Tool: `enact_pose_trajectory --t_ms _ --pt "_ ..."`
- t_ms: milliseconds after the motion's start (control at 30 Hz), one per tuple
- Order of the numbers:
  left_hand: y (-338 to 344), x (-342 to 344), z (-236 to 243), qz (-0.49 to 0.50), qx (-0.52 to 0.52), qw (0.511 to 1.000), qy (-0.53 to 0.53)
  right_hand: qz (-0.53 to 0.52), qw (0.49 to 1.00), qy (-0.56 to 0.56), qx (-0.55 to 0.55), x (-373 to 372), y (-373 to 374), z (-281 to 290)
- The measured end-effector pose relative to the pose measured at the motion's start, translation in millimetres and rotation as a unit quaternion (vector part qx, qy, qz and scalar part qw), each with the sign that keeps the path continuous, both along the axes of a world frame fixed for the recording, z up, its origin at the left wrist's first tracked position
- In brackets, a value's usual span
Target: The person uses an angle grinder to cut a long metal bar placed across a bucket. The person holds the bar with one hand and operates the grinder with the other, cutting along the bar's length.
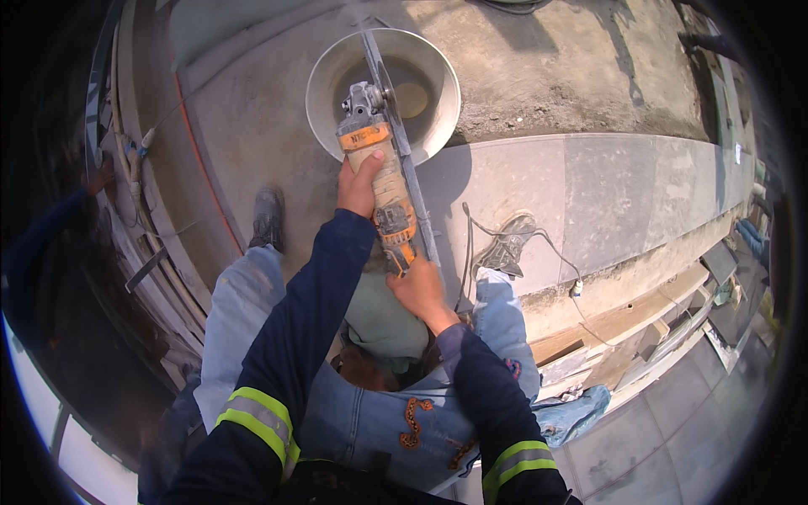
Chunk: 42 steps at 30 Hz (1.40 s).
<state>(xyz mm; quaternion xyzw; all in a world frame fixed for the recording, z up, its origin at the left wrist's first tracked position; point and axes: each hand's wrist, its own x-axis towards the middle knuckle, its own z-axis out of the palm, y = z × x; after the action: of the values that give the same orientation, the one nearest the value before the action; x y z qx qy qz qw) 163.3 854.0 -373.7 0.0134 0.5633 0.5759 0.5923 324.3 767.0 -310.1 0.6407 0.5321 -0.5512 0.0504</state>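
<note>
Red-orange cord, one, stretched along the ground at left. Dark shoe, one, planted beside it. Left hand, bare, fingers clamped around the dusty body of an orange-and-grey angle grinder, whose metal head is above the mouth of a round pale bucket. Long narrow grey metal strip, one, crossing over the bucket just right of the grinder (whether the disc touches it cannot be told). Right hand, bare, fingers clamped on the grinder's rear handle. Second shoe, one, dusty. Black cable, one, looping past that shoe to a pale plug. Grey slabs, in a row, farther right.
</note>
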Motion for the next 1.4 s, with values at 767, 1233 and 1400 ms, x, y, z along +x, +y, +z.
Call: enact_pose_trajectory --t_ms 767,1233,1400 --pt "29.2 -28.9 -26.2 -0.021 0.000 1.000 -0.006 -0.007 1.000 0.019 0.004 -22.4 34.4 1.8" --pt "51.6 -42.2 -18.5 -0.030 0.008 0.999 -0.025 0.002 0.999 0.032 0.038 -33.4 48.8 -3.9" --pt "58.4 -46.1 -20.9 -0.027 -0.002 0.999 -0.030 0.002 0.999 0.023 0.030 -37.9 55.8 -1.7"
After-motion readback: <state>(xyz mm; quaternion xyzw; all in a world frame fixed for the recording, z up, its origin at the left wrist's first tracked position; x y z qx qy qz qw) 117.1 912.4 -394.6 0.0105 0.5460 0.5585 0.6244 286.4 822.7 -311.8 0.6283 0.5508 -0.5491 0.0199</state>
